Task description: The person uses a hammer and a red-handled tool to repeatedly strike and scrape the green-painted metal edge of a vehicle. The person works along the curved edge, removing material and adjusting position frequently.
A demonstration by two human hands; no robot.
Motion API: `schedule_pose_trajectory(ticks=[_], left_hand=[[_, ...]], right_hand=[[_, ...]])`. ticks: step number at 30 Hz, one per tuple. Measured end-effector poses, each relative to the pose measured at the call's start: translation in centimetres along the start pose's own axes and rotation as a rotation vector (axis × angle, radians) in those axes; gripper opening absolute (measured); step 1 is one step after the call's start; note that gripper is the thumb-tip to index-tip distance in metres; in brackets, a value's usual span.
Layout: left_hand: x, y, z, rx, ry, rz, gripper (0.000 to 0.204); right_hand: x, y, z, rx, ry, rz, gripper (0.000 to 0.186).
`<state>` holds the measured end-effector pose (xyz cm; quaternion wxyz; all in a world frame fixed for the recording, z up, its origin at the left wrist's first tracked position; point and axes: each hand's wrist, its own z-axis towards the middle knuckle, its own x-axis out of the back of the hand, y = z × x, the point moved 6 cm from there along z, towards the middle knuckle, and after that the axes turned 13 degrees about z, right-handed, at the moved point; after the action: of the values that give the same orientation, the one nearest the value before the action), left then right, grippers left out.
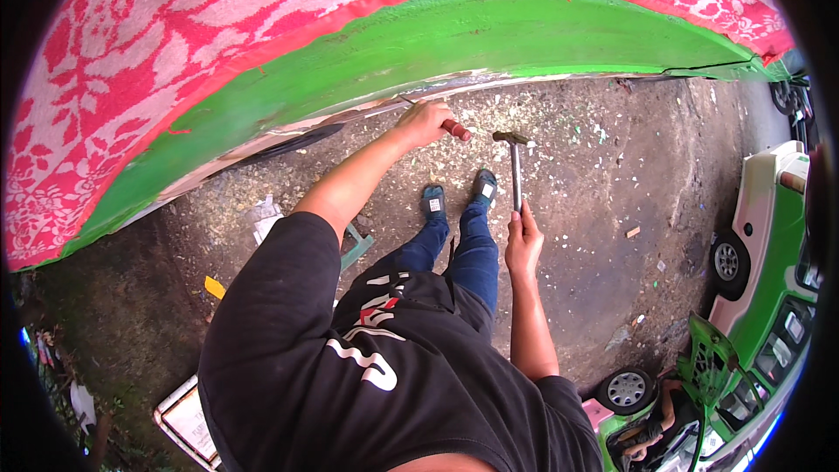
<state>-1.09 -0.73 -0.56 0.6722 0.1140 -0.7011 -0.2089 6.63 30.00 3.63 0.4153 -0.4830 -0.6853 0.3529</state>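
My left hand (423, 124) is closed around a red-handled tool (456, 129). Its thin metal shaft pokes out on the far side of my fist, toward the lower edge of a green painted vehicle panel (524, 31); whether the tip touches is hard to see. In my right hand (523, 240) is a hammer (516, 170), gripped low on its metal shaft. The hammer head is level with the butt of the red handle and a short gap to its right.
A red-and-white floral cloth (218, 9) covers the panel's top. Pale chips (559, 118) litter the ground around my feet. A green-and-white car (760, 227) stands at right; at lower right, a person's arm (669, 411) shows by an open green vehicle door (710, 354). A framed board (185, 415) lies lower left.
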Motion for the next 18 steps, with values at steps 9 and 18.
schedule_pose_trajectory(ticks=[9,18], left_hand=[[-0.4,-0.8,0.8,0.018,0.015,0.007,0.010],[-0.2,-1.8,-0.8,0.090,0.026,-0.041,0.014]], right_hand=[[-4.2,0.6,-0.7,0.074,0.037,0.541,0.051],[-5.6,2.1,-0.4,-0.223,-0.027,0.716,0.047]])
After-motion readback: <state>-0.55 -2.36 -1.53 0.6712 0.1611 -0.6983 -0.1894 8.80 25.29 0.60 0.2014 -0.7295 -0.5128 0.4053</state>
